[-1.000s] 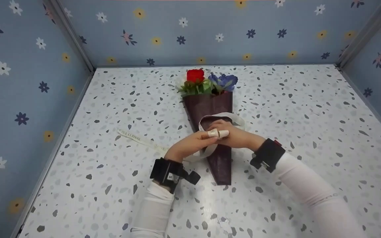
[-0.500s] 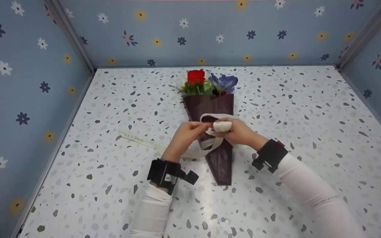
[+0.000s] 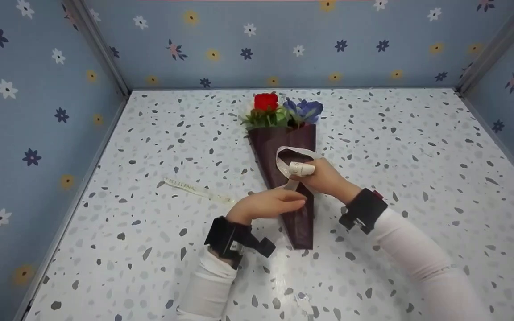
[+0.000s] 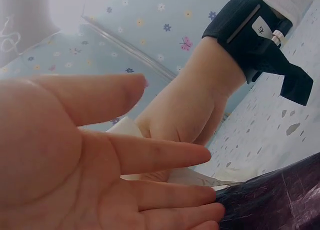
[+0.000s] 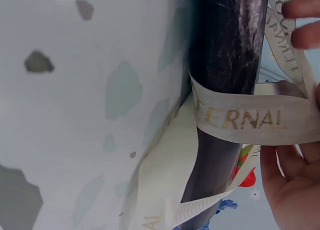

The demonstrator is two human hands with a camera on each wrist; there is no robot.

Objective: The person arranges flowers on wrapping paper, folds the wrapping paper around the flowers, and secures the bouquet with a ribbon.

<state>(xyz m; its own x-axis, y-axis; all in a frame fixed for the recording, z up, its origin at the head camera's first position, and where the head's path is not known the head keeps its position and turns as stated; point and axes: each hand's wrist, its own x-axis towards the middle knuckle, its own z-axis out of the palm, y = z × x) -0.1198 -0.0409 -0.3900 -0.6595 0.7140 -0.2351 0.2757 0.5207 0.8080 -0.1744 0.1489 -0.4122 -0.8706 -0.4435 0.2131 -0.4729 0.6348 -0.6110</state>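
Note:
A bouquet in dark maroon wrapping [image 3: 301, 229] lies on the tabletop, with a red flower [image 3: 266, 102] and a blue flower [image 3: 305, 110] at its far end. Cream ribbon with gold lettering [image 5: 250, 119] passes around the wrapping. My right hand [image 3: 326, 178] pinches the ribbon over the middle of the bouquet, where a loop stands up. The left hand [image 3: 268, 204] is just below it, across the narrow part of the wrapping. In the left wrist view its fingers [image 4: 165, 157] are straight and apart, holding nothing.
One ribbon tail [image 3: 190, 187] stretches left across the speckled white tabletop [image 3: 159, 133]. Blue flower-patterned panels [image 3: 283, 40] enclose the table at the back and on both sides.
The left hand has moved from the right hand's fingertips down toward the narrow end of the bouquet, letting its fingers straighten. The right hand keeps the ribbon near the same spot.

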